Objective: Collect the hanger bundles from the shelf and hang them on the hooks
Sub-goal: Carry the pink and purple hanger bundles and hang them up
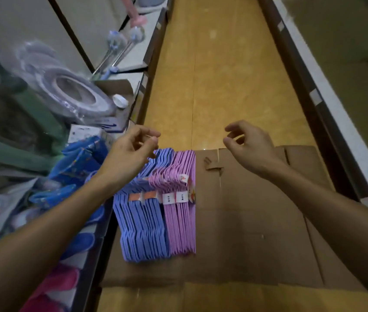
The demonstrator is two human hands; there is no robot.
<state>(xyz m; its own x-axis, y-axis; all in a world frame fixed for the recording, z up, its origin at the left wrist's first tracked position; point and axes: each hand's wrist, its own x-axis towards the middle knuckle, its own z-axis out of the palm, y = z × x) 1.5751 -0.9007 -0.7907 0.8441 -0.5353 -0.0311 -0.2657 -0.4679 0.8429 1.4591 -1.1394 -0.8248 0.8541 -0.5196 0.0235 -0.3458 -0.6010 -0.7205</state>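
Hands [131, 152] [249, 145] hover — fingers loosely curled (empty) — left partly hiding hanger bundles [156, 208].

Flattened cardboard [257, 212] lies across the yellow floor [219, 70] of the aisle. On the left shelf sit a plastic-wrapped roll of tape [73, 95], a small white cap [120, 101], blue patterned packets [77, 163] and pink items [59, 287] at its near end.

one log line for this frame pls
left hand: empty, over blue hangers | right hand: empty | pink hangers: on cardboard
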